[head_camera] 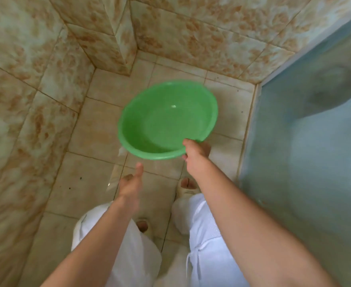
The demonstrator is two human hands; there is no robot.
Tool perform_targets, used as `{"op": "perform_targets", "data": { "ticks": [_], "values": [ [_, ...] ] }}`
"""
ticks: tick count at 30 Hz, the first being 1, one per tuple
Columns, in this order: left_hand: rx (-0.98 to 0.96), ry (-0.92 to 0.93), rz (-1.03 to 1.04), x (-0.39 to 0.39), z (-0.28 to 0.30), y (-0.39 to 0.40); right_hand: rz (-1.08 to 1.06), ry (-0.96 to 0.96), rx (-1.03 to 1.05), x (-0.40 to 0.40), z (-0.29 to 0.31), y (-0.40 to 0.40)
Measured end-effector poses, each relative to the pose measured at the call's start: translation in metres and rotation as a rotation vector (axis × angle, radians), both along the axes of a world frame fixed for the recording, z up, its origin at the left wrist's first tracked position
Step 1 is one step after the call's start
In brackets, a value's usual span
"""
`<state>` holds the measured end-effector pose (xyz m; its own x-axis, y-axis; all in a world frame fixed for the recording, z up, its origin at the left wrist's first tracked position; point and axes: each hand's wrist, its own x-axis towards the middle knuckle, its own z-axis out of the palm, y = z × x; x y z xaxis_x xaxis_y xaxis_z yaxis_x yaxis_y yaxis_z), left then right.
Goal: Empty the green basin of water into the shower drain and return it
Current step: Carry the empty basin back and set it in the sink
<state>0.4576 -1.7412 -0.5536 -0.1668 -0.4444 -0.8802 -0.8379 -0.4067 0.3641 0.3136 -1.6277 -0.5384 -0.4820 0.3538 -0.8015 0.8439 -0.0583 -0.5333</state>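
Note:
A round green basin (166,119) hangs in the air over the tiled shower floor (108,129), tilted with its near left rim lowest. My right hand (194,154) grips its near right rim. A thin stream of water falls from the low rim toward the floor. My left hand (132,184) is below and left of the basin, apart from it, thumb pointing up, fingers loosely curled and blurred. No drain shows in view.
Marbled beige wall tiles (25,90) enclose the floor on the left and at the back, with a jutting corner (120,46). A blue panel (307,141) stands on the right. My bare feet and white trousers (203,235) are below.

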Motion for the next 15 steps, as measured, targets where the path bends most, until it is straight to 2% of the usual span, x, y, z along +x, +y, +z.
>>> {"op": "perform_targets", "data": {
  "ticks": [4,8,10,15],
  "values": [
    [0.147,0.037,0.183,0.027,0.066,0.0,-0.207,-0.235,-0.138,0.045,0.061,0.026],
    [0.23,0.062,0.283,0.041,0.129,-0.01,-0.224,-0.314,-0.135,0.077,0.138,0.044],
    [0.255,0.045,0.248,0.046,0.161,-0.014,-0.219,-0.313,-0.132,0.089,0.179,0.048],
    [0.269,0.062,0.151,0.051,0.257,-0.043,-0.192,-0.271,-0.274,0.111,0.286,0.057]
  ]
}}
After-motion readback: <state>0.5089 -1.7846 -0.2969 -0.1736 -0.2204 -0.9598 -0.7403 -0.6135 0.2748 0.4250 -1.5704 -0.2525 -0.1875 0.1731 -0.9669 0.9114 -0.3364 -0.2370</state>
